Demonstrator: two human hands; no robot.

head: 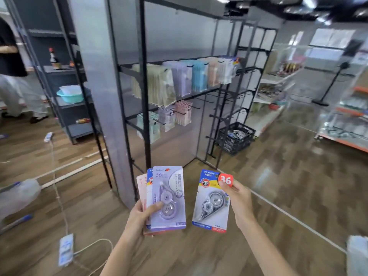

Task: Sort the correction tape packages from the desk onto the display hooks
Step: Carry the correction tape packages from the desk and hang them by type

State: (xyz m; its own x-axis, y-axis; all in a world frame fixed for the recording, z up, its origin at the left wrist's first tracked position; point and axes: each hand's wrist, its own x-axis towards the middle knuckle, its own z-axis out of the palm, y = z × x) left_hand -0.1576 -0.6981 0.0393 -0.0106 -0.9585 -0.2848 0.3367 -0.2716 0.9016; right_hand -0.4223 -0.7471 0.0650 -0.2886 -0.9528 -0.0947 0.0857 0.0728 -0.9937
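Power strip [66, 249] on wood floor [278, 176]

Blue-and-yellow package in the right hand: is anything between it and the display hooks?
Nothing visible blocks it. The blue-and-yellow package, pinched by the right hand, faces open floor up to the display hooks; the rack's black upright post stands left of that path.

The lilac package [168, 198] and the blue package [212, 202] are printed card under clear, glossy plastic blisters. The rack [142, 76] is matt black metal backed by smooth grey panels. The floor [288, 176] is glossy wood-look plank. The far crate [236, 139] is black plastic mesh.
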